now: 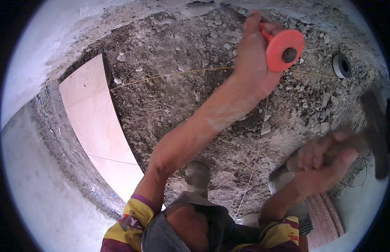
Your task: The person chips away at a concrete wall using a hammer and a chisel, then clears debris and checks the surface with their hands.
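Note:
My left hand [253,53] grips a cold chisel by its orange-red grip, below a round guard [278,58] of the same colour. The steel striking end [289,55] shows in the guard's middle. Its blade runs toward the rubble at the foot of the far wall, where the tip is hard to make out. Off to the right, my right hand [324,160] is closed around the handle of a hammer [376,132]. Both are blurred, and the dark hammer head stands apart from the chisel.
A yellowish string [169,74] crosses the rubble floor [169,47] and passes behind my left wrist. A thin white string [256,157] runs toward me. A spool [341,66] lies at right. A pale board [94,110] lies left, a brown plank [324,220] lower right. Walls surround the floor.

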Tool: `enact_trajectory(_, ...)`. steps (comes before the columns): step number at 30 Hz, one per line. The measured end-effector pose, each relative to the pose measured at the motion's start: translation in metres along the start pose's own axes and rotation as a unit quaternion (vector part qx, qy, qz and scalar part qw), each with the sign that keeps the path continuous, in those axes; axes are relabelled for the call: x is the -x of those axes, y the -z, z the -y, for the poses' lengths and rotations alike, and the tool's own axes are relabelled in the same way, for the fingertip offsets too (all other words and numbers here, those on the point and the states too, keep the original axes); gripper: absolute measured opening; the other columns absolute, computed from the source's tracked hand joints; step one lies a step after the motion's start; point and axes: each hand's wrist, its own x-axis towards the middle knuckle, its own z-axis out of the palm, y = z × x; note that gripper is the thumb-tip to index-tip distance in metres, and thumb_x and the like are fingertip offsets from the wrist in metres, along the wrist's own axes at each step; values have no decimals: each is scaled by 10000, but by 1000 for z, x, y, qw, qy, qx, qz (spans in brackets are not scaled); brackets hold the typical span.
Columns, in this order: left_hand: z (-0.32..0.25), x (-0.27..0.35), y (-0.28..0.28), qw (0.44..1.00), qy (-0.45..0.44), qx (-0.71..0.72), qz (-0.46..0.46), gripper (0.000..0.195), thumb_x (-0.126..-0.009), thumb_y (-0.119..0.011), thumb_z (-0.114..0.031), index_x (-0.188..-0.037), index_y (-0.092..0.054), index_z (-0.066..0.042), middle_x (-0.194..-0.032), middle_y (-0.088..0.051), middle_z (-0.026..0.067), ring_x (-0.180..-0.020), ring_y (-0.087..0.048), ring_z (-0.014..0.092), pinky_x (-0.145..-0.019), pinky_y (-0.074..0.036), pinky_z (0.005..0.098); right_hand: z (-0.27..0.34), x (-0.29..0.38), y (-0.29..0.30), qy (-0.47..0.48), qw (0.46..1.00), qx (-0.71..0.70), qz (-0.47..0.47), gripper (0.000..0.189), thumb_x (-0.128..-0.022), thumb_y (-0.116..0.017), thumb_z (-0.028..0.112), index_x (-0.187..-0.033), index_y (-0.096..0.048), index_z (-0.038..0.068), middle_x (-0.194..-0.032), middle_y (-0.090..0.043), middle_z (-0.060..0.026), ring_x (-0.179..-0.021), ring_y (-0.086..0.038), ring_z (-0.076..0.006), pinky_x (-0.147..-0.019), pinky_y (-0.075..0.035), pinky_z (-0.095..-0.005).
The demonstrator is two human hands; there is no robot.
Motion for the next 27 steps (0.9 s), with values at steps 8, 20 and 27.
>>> enact_trajectory(8, 20, -14, -12, 997, -29, -49, -54, 269, -1086, -517, -394, -970, -445, -161, -799, -522, -46, -736, -528, 95, -742, -516, 293, -9, 0, -21, -36, 992, -82, -84, 290, -1059, -531, 403, -1099, -652, 143, -744, -534, 11, -748, -541, -116, -409, -395, -368)
enact_trajectory(20, 14, -25, -8, 989, -4, -139, -43, 396, -1130, -310, -380, -1059, -531, -59, -981, -615, 79, -951, -617, 231, -887, -525, 399, 27, -18, 9, 117, 981, -153, 16, 367, -1033, -539, 513, -1000, -604, 153, -694, -519, 37, -468, -426, -68, -549, -444, -209)
enact_trajectory(27, 16, -28, -2, 980, -39, -167, -100, 316, -1109, -431, -417, -921, -460, -165, -772, -516, -50, -733, -536, 136, -781, -525, 358, -23, -23, -12, -215, 966, 125, -75, 295, -1059, -531, 423, -1015, -630, 148, -708, -523, 28, -572, -485, -70, -508, -423, -253)
